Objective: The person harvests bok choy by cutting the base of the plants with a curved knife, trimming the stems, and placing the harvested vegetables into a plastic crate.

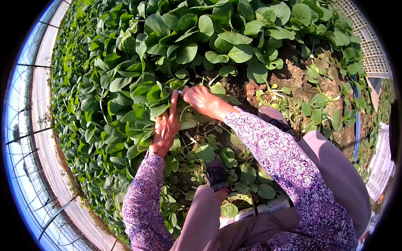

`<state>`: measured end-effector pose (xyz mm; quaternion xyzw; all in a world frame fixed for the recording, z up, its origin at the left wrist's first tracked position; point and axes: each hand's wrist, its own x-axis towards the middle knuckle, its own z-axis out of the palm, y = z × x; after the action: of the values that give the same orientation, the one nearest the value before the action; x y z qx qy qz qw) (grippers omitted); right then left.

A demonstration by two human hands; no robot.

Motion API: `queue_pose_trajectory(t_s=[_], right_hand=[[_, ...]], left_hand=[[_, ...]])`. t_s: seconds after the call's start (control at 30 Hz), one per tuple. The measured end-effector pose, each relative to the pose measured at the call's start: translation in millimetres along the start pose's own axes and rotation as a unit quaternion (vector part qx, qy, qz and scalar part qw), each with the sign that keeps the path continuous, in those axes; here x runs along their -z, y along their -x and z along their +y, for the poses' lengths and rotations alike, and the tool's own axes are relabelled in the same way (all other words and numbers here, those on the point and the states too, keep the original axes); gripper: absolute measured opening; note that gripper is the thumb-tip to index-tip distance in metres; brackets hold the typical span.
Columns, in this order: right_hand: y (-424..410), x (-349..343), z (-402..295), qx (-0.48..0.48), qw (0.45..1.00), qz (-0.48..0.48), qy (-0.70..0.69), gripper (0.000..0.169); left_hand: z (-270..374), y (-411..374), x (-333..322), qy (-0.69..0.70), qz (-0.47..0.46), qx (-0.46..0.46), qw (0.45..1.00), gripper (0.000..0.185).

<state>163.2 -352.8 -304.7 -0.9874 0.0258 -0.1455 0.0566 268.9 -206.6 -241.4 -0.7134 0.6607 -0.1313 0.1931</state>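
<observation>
My left hand (165,125) is wrapped around a bunch of leafy greens (138,120), which look like pak choi, with the index finger pointing up along the leaves. Pale stems (188,123) show at the right side of that hand. Just beyond the left fingertip, my right hand (202,98) is curled low among the plants. A small shiny bit (180,92) glints at its fingers; I cannot tell whether it is a ring or part of a tool. Leaves and the fingers themselves hide what the right hand grips.
Dense standing greens (94,103) fill the left and far side. Bare soil (301,78) with loose leaves lies to the right. A plastic crate (373,47) stands at the upper right, another crate (380,160) lower down. A blue hose (357,125) runs along the right. My shoe (216,172) is among the leaves.
</observation>
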Motion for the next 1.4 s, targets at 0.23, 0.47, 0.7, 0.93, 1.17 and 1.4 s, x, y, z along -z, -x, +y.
queue_pose_trajectory(t_s=[0.23,0.47,0.7,0.93,1.17,1.4], right_hand=[[-16,-11,2,-0.001,0.987,0.094,-0.133,0.012],[-19,-7,36,-0.308,0.774,-0.159,-0.529,0.042],[-6,-28,26,-0.356,0.716,-0.150,-0.581,0.053],[-11,-39,32,-0.374,0.691,-0.180,-0.592,0.043],[-9,-60,37,-0.364,0.584,-0.165,-0.706,0.041],[-5,-65,26,-0.340,0.597,-0.155,-0.710,0.040]], left_hand=[[-34,3,-7,0.246,-0.151,0.126,0.949,0.055],[-55,37,-51,0.239,-0.032,0.066,0.968,0.056],[-53,41,-60,0.248,-0.027,0.067,0.966,0.054],[-52,48,-64,0.251,-0.021,0.064,0.966,0.050],[-49,49,-62,0.265,-0.001,0.072,0.962,0.057],[-46,51,-66,0.257,-0.013,0.076,0.963,0.065]])
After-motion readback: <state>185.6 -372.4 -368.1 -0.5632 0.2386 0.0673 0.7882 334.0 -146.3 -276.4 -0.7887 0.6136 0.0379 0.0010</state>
